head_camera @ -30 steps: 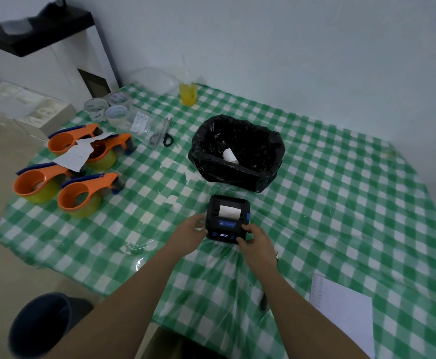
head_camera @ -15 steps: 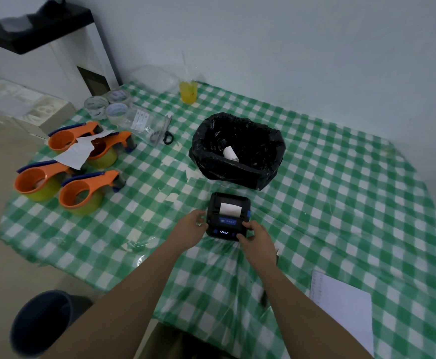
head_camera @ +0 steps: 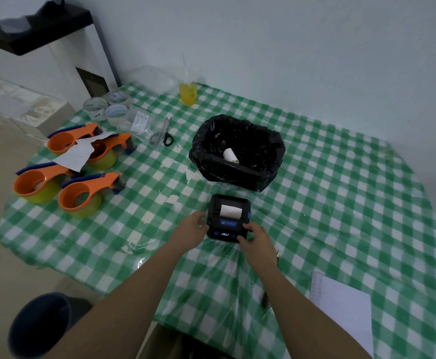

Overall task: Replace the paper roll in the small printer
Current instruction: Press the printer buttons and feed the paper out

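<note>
The small black box-shaped printer (head_camera: 228, 217) with blue buttons sits near the front middle of the counter (head_camera: 341, 203), which is covered in a green-and-white checked plastic cloth. A short strip of white paper (head_camera: 229, 210) shows in its top opening, and a small screen glows on its front face. The left hand (head_camera: 192, 229) cups the printer's left side with fingers curled against it; the right hand (head_camera: 257, 238) grips the front right corner, thumb on the front face. Just behind the printer stands a bin lined with a black plastic bag (head_camera: 237, 151), with a white paper roll core (head_camera: 230, 154) lying inside. Further left are four orange tape dispensers (head_camera: 82, 187) holding yellowish tape, black-handled scissors (head_camera: 165, 133), and a cup of yellow drink (head_camera: 188, 93) at the back edge. A white paper sheet (head_camera: 341, 312) lies at the front right.
</note>
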`<state>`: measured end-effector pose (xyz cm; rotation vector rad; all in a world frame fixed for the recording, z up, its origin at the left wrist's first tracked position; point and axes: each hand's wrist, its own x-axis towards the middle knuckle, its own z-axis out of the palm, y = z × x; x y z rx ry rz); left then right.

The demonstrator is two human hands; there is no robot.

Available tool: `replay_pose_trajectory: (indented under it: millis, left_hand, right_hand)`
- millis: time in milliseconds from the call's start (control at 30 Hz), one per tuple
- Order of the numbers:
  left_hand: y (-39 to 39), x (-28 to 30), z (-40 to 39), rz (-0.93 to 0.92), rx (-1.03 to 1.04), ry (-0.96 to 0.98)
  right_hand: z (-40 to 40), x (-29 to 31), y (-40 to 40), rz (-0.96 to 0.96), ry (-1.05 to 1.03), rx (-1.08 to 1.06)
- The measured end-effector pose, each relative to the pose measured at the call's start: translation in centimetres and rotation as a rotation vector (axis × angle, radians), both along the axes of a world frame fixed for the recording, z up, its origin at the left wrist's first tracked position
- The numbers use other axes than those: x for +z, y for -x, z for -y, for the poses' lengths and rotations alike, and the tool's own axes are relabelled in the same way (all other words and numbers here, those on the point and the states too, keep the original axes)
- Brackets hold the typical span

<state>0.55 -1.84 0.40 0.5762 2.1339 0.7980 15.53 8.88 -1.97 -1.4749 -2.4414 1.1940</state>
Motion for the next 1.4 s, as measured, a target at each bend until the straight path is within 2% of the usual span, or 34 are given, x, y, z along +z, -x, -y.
replay_pose_trajectory:
  millis: [333, 1400]
  left_hand:
    - [-0.11, -0.24, -0.45, 0.008, 0.001, -0.047]
    - [-0.08, -0.27, 0.03, 0.0, -0.031, -0.001]
  right_hand:
    - [-0.09, -0.09, 0.05, -0.012, 0.001, -0.001]
    - [-0.31, 0.01, -0.16, -0.031, 0.045, 0.02]
